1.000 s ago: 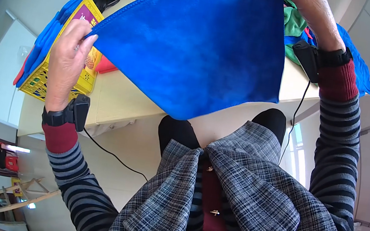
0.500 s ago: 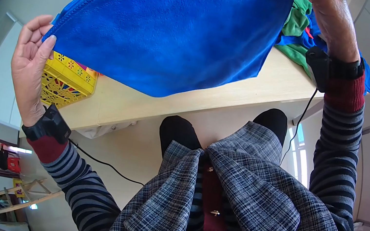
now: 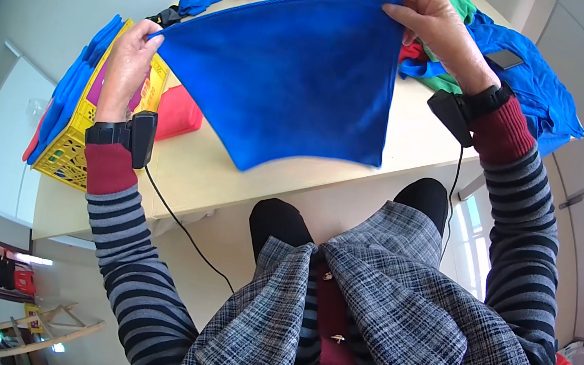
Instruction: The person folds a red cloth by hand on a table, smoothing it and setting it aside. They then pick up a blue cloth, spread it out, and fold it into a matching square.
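A blue towel (image 3: 295, 74) with a stitched hem hangs spread between my two hands, over the pale wooden table. My left hand (image 3: 128, 68) pinches its left upper corner, beside the yellow plastic crate. With thumb and fingers, my right hand (image 3: 443, 33) grips the right upper corner, in front of a heap of cloths. The towel's lower edge sags toward the table's front edge. Each wrist wears a black strapped device with a cable.
The yellow crate (image 3: 66, 157) holds several folded blue cloths (image 3: 74, 89) at left. Next to it lies a red cloth (image 3: 180, 114). Blue and green cloths (image 3: 521, 59) pile up at right, with a dark phone (image 3: 504, 59) on top. Small blue cloths (image 3: 200, 0) lie at the back of the table (image 3: 192, 173).
Both hands have come lower and closer together with the blue towel. Its upper edge now shows, and more of the crate and table is visible.
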Motion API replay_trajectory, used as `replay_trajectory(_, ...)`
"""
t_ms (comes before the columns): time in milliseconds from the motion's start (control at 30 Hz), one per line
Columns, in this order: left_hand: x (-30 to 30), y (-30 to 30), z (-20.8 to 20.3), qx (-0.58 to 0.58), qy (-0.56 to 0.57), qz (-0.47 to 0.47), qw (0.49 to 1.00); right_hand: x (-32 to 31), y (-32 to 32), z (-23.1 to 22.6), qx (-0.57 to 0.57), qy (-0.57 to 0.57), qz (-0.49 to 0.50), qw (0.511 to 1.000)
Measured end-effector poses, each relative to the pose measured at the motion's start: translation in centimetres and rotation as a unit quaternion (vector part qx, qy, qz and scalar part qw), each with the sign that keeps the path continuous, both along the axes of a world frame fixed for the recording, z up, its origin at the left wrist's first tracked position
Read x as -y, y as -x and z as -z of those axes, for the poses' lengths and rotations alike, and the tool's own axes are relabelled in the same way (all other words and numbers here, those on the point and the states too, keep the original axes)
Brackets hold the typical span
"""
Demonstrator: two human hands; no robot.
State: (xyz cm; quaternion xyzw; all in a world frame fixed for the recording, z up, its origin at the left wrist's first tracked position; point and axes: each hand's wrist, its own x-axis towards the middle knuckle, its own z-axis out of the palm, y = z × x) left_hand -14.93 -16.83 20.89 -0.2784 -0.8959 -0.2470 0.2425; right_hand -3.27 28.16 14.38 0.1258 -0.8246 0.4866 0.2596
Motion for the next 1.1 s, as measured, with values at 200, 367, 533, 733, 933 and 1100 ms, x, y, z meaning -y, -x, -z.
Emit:
replay_trajectory(200, 3.0, 1.9, 0.1, -0.057, 0.014, -0.057, 0.997, 6.1, -4.3, -6.1, 0.121, 0.06, -0.085, 0.987)
replay_trajectory(367, 2.2, 1.8, -1.4, -0.204, 0.043, -0.144, 0.967, 6.0, -2.8, -3.3, 0.014, -0.015, -0.141, 0.99)
replay_trajectory(533, 1.0, 3.7, -4.1, -0.242, 0.066, -0.227, 0.941, 8.2, -5.7, -3.5, 0.068, 0.081, -0.228, 0.968)
replay_trajectory(733, -10.9, 10.8, 0.5, 0.011, -0.138, -0.044, 0.989, 5.4, -5.5, 2.6, 0.236, 0.175, -0.175, 0.94)
replay_trajectory(933, -22.4, 9.9, 14.0, 0.242, -0.19, 0.134, 0.942, -1.2, -4.9, 18.1, 0.3, 0.134, 0.038, 0.944)
replay_trajectory(1100, -18.3, 5.8, 21.3, 0.286, -0.115, 0.133, 0.942, -4.5, -6.0, 21.0, 0.315, 0.045, 0.112, 0.941)
